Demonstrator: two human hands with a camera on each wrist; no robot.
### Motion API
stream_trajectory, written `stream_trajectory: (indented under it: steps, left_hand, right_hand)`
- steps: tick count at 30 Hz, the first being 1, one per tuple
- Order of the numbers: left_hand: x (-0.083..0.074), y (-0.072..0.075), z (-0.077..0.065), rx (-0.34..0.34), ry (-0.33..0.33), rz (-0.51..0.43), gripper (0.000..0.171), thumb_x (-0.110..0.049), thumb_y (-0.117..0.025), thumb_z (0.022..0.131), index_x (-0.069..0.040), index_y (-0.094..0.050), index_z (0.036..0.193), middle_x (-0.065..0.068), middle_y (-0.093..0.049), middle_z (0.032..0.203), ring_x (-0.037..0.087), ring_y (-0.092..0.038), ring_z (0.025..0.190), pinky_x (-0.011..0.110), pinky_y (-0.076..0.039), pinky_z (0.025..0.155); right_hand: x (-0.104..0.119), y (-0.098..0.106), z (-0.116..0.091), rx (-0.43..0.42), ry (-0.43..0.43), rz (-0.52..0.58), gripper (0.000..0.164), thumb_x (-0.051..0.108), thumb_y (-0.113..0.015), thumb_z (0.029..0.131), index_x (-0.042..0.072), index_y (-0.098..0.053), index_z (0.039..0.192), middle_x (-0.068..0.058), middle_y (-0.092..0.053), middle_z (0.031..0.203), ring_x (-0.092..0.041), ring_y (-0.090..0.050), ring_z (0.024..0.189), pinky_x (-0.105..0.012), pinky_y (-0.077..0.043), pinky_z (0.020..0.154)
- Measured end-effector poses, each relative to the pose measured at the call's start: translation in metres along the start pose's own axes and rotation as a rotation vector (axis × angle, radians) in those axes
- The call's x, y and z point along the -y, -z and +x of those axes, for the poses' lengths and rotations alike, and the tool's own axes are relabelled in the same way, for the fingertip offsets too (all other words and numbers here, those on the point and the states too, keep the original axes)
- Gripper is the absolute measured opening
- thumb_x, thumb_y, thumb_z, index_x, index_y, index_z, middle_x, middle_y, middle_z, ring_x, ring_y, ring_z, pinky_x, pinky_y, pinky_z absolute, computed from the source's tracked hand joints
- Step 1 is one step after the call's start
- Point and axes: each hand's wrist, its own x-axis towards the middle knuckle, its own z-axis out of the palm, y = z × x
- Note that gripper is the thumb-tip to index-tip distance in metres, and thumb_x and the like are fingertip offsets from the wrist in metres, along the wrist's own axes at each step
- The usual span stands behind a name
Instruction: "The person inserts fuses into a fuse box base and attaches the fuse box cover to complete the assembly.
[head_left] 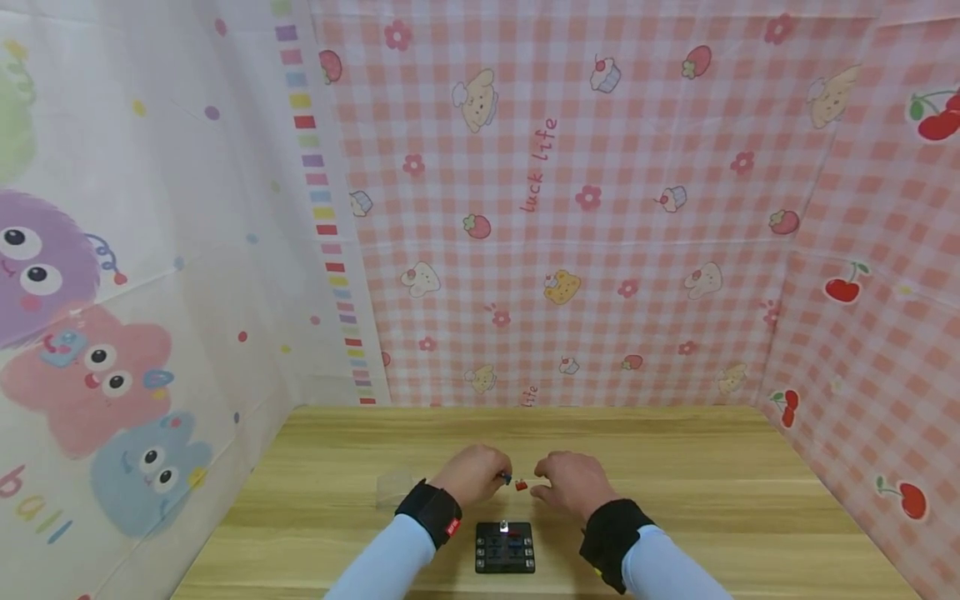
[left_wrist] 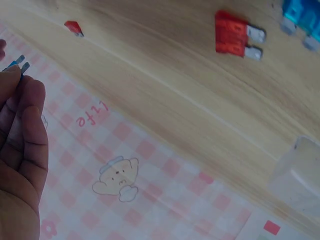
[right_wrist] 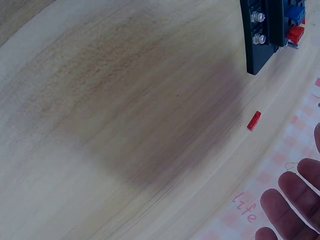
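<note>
My left hand (head_left: 474, 475) pinches a blue blade fuse (head_left: 506, 479) between thumb and fingers, its metal prongs pointing outward in the left wrist view. Just right of it, my right hand (head_left: 576, 483) hovers with fingers apart, holding nothing. Between the hands a red blade fuse (head_left: 521, 485) lies on the table. A black fuse box (head_left: 506, 547) sits nearer me, with several blue fuses and a red fuse (right_wrist: 295, 33) in it. Another red fuse (left_wrist: 231, 34) and a second blue fuse (left_wrist: 303, 18) lie near my left wrist; the head view does not show them.
A clear plastic box (head_left: 393, 489) stands to the left of my left hand. The wooden table (head_left: 712, 483) meets a pink checked cloth (head_left: 637, 333) behind and on the right, and a white cartoon cloth (head_left: 225, 333) on the left.
</note>
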Motion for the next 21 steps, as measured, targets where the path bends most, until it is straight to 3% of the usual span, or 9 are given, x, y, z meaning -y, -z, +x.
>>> stream_trajectory:
  steps: [7,14,21]
  left_hand:
    - [-0.0022,-0.0060,-0.0003,-0.021,-0.034,-0.033,0.017,-0.006,-0.075,0.087,-0.012,-0.071,0.103,-0.005,-0.071,0.088,0.000,-0.056,0.070,0.017,-0.048,0.069]
    - [-0.0050,-0.0072,-0.0022,-0.046,-0.039,-0.098,0.029,-0.004,-0.073,0.089,-0.011,-0.059,0.113,-0.008,-0.061,0.074,0.001,-0.049,0.061,0.016,-0.042,0.059]
    - [-0.0077,-0.0093,0.0001,-0.077,-0.074,-0.092,0.033,-0.004,-0.072,0.089,-0.012,-0.055,0.116,-0.007,-0.062,0.073,-0.001,-0.050,0.060,0.015,-0.041,0.057]
  right_hand:
    - [0.0024,-0.0010,0.0025,0.008,0.027,-0.011,0.025,0.032,-0.078,0.085,0.012,-0.076,0.100,0.000,-0.070,0.090,-0.019,-0.066,0.081,-0.039,-0.054,0.071]
    - [0.0042,-0.0007,0.0027,-0.009,0.065,-0.007,0.024,0.030,-0.078,0.085,0.011,-0.076,0.100,0.000,-0.069,0.088,-0.017,-0.064,0.076,-0.037,-0.052,0.067]
    - [0.0058,-0.0017,0.0027,-0.031,0.098,-0.008,0.022,0.028,-0.078,0.085,0.011,-0.076,0.098,0.000,-0.068,0.086,-0.017,-0.063,0.074,-0.037,-0.052,0.064]
